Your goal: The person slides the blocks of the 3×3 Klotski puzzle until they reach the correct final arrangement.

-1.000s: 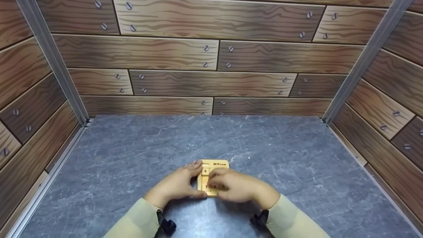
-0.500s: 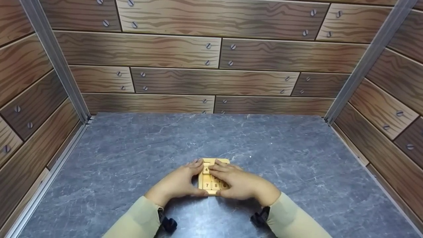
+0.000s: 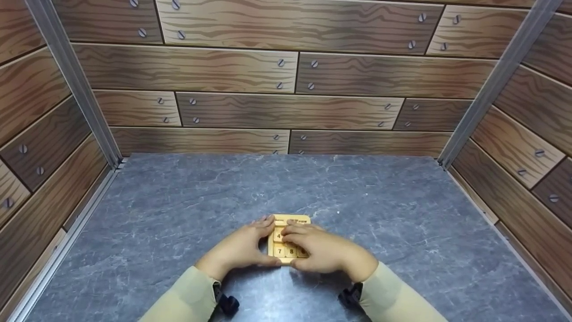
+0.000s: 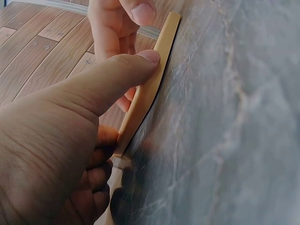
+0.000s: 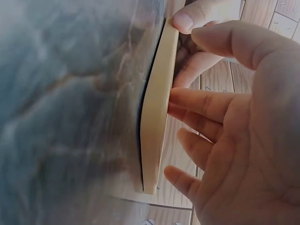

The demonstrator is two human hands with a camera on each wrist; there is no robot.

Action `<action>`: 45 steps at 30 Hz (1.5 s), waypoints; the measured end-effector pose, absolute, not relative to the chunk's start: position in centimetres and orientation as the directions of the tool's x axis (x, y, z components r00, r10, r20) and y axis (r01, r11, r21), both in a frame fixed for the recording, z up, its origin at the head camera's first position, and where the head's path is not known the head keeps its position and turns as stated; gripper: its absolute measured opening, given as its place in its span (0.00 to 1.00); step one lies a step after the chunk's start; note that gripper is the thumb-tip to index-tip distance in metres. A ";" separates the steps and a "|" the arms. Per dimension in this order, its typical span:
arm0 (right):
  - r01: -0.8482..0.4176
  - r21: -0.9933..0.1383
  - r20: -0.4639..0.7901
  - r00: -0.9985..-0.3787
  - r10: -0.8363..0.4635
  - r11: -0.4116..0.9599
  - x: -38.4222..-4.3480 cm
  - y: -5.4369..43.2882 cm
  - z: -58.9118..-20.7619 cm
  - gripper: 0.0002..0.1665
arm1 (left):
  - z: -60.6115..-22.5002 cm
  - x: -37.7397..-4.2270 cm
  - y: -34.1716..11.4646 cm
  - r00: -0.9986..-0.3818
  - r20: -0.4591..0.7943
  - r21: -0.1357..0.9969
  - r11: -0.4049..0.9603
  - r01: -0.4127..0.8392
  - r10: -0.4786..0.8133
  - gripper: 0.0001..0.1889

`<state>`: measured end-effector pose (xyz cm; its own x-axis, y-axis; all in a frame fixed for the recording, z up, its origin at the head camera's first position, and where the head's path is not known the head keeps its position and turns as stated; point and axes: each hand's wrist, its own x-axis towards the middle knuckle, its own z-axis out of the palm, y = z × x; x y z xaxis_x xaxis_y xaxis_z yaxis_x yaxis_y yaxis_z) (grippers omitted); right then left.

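Observation:
A yellow number slide puzzle (image 3: 292, 218) lies on the table near the person. My left hand (image 3: 241, 248) grips its left side, thumb on the near edge and fingers at the far left corner. In the left wrist view the thumb presses the side of the puzzle (image 4: 146, 96). Over the right part lies my right hand (image 3: 328, 249), its fingertips touching the tiles around the 4 tile (image 3: 278, 235). The 7 tile (image 3: 279, 251) and 8 tile (image 3: 291, 251) show in the near row. Other tiles are hidden under the right hand (image 5: 262, 126).
A grey marbled tabletop (image 3: 201, 192) surrounds the puzzle. Wood-plank-patterned walls (image 3: 237, 71) stand behind and at both sides, with metal posts (image 3: 73, 85) at the corners. Each wrist wears a dark strap device (image 3: 227, 304).
My right hand's fingers have straightened from a curl over the middle tiles. Since half a second ago, the 4 tile has slid nearer to the 7 tile. My left hand keeps its hold.

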<state>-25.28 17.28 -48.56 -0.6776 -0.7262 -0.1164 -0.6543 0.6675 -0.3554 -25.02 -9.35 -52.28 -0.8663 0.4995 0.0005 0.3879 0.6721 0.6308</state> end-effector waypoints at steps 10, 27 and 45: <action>-0.667 -0.337 -0.163 -0.654 -0.739 0.664 -24.6 17.6 -47.8 0.44 | -52.2 -25.1 -9.2 -0.871 -0.021 0.621 0.689 0.374 0.491 0.60; -0.652 -0.300 -0.036 -0.722 -0.691 0.696 -25.9 17.8 -48.0 0.32 | -52.3 -25.0 -9.2 -0.870 -0.027 0.616 0.693 0.374 0.493 0.60; -0.618 -0.391 -0.204 -0.664 -0.719 0.682 -25.7 18.2 -48.7 0.57 | -52.3 -25.0 -9.3 -0.872 -0.009 0.615 0.690 0.381 0.489 0.60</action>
